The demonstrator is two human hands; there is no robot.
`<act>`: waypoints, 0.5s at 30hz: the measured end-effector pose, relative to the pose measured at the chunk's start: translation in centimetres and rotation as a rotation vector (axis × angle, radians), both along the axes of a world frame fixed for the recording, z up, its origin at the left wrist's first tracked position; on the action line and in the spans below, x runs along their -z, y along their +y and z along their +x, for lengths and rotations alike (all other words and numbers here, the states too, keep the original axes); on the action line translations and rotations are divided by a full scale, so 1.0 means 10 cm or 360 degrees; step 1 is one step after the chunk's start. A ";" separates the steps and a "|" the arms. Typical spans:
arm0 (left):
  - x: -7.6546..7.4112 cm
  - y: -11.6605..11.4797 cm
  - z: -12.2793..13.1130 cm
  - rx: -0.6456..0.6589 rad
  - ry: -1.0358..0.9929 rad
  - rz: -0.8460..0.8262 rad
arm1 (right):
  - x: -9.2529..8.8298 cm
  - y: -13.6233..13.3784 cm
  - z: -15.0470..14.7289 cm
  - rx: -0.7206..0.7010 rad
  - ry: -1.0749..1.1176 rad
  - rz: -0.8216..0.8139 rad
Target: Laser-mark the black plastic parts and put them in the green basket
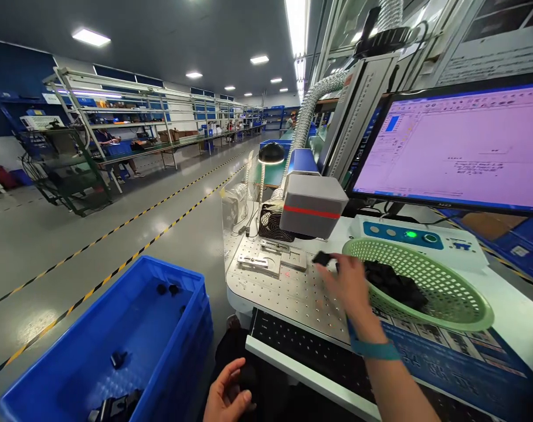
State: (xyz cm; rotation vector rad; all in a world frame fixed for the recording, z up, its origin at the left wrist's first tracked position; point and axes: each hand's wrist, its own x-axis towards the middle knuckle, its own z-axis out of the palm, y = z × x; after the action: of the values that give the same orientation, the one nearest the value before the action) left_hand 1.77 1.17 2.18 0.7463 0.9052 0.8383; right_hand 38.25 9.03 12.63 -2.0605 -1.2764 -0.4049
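My right hand (348, 287) reaches over the perforated metal work plate (288, 290) and pinches a small black part (322, 258) at its fingertips, just left of the green basket (446, 293). The basket holds several more black parts (396, 284). A metal fixture (268, 261) sits on the plate under the grey laser head (312, 205), with a red dot beside it. My left hand (226, 395) is low near my lap, fingers curled round a dark object (247, 378) that I cannot make out.
A blue crate (116, 346) with a few black parts stands at the left on the floor. A black keyboard (310, 351) lies on a tray under the plate. A lit monitor (459, 146) and control box (407, 234) stand at the right. Shelving lines the aisle.
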 end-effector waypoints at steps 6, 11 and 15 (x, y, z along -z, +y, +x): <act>-0.16 -0.03 0.11 -0.0016 0.0158 0.0398 | -0.26 -0.70 0.02 0.0179 0.0005 0.0227; -0.26 -0.10 0.16 -0.0043 0.0518 0.0726 | -0.13 -0.99 -1.09 -0.0957 0.1071 -0.0744; -0.29 -0.15 0.17 0.0036 0.0634 0.0829 | -0.05 -1.06 -1.71 -0.1426 0.1533 -0.1059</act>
State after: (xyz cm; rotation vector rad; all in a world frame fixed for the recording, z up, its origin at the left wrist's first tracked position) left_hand 3.43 -0.32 5.10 1.4107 1.0362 0.9344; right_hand 21.17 -1.56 13.12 -1.4822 -1.5624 1.3823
